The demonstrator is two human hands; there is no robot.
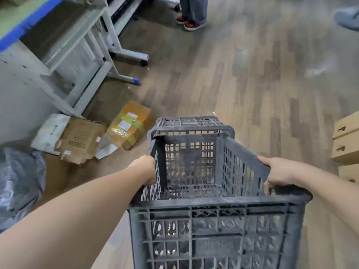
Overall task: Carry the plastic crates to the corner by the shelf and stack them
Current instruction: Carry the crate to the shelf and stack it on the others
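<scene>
A dark grey perforated plastic crate (215,226) fills the lower middle of the head view, tilted with its open top toward me. My left hand (144,169) grips its left rim and my right hand (277,171) grips its right rim, fingers curled over the edge. It is held above the wooden floor. Past its far end a second grey crate (186,123) shows, only its lattice face and rim visible behind the held one.
Grey metal shelf frames (91,61) stand at upper left. Cardboard boxes (81,140), a yellow taped parcel (130,125) and a plastic bag (19,183) lie on the floor left. Stacked cartons (345,144) sit at right. A person's legs (192,14) stand at the top.
</scene>
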